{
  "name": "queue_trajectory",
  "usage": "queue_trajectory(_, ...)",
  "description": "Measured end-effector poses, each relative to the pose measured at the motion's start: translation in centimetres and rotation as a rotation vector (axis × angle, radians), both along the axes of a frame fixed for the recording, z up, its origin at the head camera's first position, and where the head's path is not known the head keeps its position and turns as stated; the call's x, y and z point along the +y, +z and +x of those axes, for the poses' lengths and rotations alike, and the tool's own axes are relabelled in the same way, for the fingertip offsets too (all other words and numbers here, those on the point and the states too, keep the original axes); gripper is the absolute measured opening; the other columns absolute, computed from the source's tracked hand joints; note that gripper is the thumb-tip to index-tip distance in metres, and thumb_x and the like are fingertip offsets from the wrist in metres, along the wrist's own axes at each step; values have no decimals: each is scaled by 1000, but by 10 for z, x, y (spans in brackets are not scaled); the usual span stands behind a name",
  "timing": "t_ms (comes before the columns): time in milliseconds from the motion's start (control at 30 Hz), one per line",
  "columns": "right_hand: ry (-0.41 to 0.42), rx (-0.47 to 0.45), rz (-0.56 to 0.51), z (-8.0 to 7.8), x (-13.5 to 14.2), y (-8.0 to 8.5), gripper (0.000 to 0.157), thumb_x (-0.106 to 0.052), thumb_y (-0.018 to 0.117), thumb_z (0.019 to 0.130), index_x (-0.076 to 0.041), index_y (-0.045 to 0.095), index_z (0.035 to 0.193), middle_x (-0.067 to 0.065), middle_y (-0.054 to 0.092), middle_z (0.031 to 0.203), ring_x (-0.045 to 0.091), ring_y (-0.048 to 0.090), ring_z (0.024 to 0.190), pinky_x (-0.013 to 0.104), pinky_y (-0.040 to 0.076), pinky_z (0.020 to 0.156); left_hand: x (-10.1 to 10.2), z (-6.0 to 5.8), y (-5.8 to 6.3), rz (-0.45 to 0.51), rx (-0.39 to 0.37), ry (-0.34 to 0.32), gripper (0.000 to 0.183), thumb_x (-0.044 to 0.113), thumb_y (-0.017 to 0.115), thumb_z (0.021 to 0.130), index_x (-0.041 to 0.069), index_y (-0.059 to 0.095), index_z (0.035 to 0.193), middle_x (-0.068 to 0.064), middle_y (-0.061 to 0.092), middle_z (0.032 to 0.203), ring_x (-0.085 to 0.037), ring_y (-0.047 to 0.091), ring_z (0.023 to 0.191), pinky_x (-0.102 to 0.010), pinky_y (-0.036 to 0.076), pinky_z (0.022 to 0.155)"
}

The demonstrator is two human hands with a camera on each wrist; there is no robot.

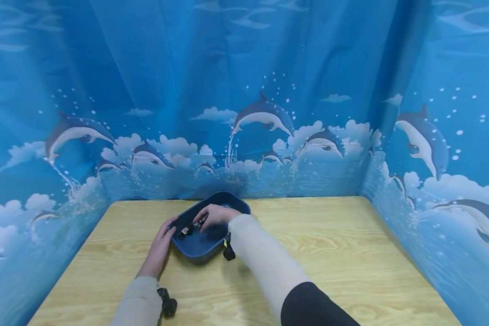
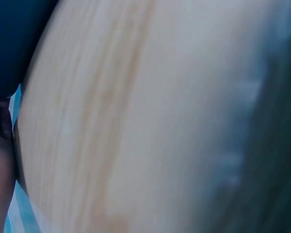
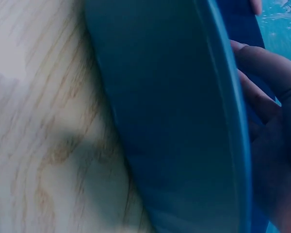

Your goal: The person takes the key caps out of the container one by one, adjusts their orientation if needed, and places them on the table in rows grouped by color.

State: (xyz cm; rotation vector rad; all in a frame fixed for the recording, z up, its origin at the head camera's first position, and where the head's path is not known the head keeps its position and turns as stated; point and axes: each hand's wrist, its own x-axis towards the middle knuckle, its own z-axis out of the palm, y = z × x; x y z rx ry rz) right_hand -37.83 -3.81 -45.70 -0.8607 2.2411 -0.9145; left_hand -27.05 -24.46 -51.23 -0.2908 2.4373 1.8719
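Note:
A dark blue plastic basin (image 1: pixel 199 246) with rounded corners sits on the wooden table, left of its middle and near the back edge. At the basin's left rim, my left hand (image 1: pixel 161 240) grips the edge with fingers and thumb. My right hand (image 1: pixel 215 215) reaches down into the basin over its right side. Between its thumb and fingers it pinches a small black object with light patches (image 1: pixel 200 222). Close beside that lies another small black-and-pale piece (image 1: pixel 185 232). In the right wrist view, the basin's outer wall (image 3: pixel 169 107) hides what the fingers hold.
The light wood table (image 1: pixel 330 253) extends to the right and front of the basin. A blue curtain (image 1: pixel 212 90) with printed dolphins hangs behind it and along both sides. Small black wrist devices sit below the left wrist (image 1: pixel 168 304) and right wrist (image 1: pixel 228 249).

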Motion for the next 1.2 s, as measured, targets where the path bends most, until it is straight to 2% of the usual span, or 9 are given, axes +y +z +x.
queue_trajectory(267, 55, -49, 42, 3, -4, -1, 32, -6, 72, 87, -11, 71, 120, -3, 67, 105, 9, 60, 87, 27, 53, 75, 0, 0, 0, -15, -7, 5, 54, 47, 35, 104, 25, 31, 153, -5, 15, 162, -30, 6, 148, -57, 5, 117)
queue_trajectory(533, 106, -9, 123, 6, -6, -3, 36, -9, 76, 85, -14, 71, 120, -3, 63, 119, 5, 59, 98, 18, 51, 78, 2, 0, 1, 4, 1, 6, 52, 43, 35, 105, 24, 32, 153, -6, 16, 162, -31, 6, 148, -57, 4, 117)
queue_trajectory(667, 134, 19, 156, 7, -7, -3, 32, -8, 76, 84, -13, 73, 116, -6, 67, 109, 4, 60, 97, 17, 49, 82, 1, 1, 1, 1, 10, 2, 52, 44, 36, 105, 23, 32, 152, -7, 16, 161, -31, 6, 148, -56, 5, 117)
queue_trajectory(800, 143, 57, 174, 7, -5, -5, 23, -7, 77, 83, -12, 76, 106, -9, 69, 99, 3, 60, 92, 16, 49, 80, 0, 0, 0, -11, 15, -6, 53, 47, 35, 104, 24, 31, 153, -5, 16, 162, -29, 6, 148, -56, 6, 117)
queue_trajectory(967, 134, 39, 148, 7, 3, -5, 19, -3, 76, 83, -13, 76, 99, -9, 66, 96, 4, 60, 88, 18, 51, 76, 0, 1, 0, -6, 10, -8, 54, 49, 35, 104, 26, 31, 153, -3, 15, 162, -28, 5, 148, -56, 5, 117)
queue_trajectory(1200, 129, 10, 74, 2, 18, -2, 19, 0, 76, 82, -11, 73, 98, -4, 65, 96, 9, 61, 87, 22, 53, 74, 0, 1, 1, -1, 40, -2, 52, 43, 36, 105, 22, 32, 153, -5, 17, 161, -28, 6, 148, -54, 5, 117)
